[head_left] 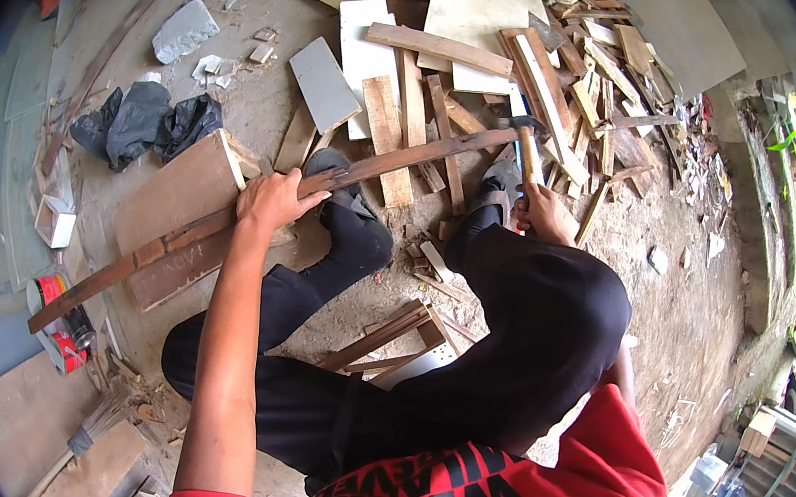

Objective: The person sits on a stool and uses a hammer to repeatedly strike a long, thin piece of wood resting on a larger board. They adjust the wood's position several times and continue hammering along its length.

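Observation:
My left hand (270, 201) is closed around a long dark-brown wooden strip (399, 156), its thumb pointing right. The strip slants from the lower left up to the centre right, passing over a wooden board (181, 197) with a raised edge. In my right hand (549, 214) is a hammer (531, 156), gripped by its light wooden handle. The dark hammer head is up beside the strip's far end; whether they touch I cannot tell. My bent legs in black trousers (550, 307) lie below both hands.
Scrap boards and sticks (586, 93) are heaped at the far side. A black plastic bag (140, 123) and a grey stone block (186, 32) lie left. Small wooden frame pieces (397, 338) sit between my legs. A broom (88, 429) is at lower left, a wall (758, 193) at right.

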A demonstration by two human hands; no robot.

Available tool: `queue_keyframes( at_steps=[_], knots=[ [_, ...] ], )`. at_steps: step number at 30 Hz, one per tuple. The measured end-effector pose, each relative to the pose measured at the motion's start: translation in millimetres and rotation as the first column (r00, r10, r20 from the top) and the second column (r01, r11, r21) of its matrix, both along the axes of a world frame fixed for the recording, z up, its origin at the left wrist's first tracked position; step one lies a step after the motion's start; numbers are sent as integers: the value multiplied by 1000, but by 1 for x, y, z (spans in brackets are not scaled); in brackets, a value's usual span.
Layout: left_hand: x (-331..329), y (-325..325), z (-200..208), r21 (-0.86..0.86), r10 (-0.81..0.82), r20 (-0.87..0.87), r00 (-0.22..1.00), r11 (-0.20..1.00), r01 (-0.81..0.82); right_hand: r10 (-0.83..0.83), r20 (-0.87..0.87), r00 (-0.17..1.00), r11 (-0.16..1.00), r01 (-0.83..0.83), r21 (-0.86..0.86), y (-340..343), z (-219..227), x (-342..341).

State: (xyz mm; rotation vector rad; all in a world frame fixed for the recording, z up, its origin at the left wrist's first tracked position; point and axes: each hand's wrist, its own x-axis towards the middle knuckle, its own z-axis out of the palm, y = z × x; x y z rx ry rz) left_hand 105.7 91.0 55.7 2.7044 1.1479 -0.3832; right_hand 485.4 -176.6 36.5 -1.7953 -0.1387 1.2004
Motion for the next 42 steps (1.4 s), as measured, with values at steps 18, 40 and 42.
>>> queue_keyframes(
  at_steps=[18, 40, 42],
  knots=[
    [-4, -4, 5, 8, 21, 23, 1000, 1000, -21, 150, 559, 815, 982, -59, -177, 6, 21, -51],
    [-174, -14, 18, 334, 22, 161, 987, 939, -75, 155, 777, 610, 962, -273, 22, -43, 190, -8],
    [-197, -17, 18, 343, 47, 197, 979, 933, -113, 102, 750, 654, 947, -295, 129, -39, 221, -19]
  ],
)
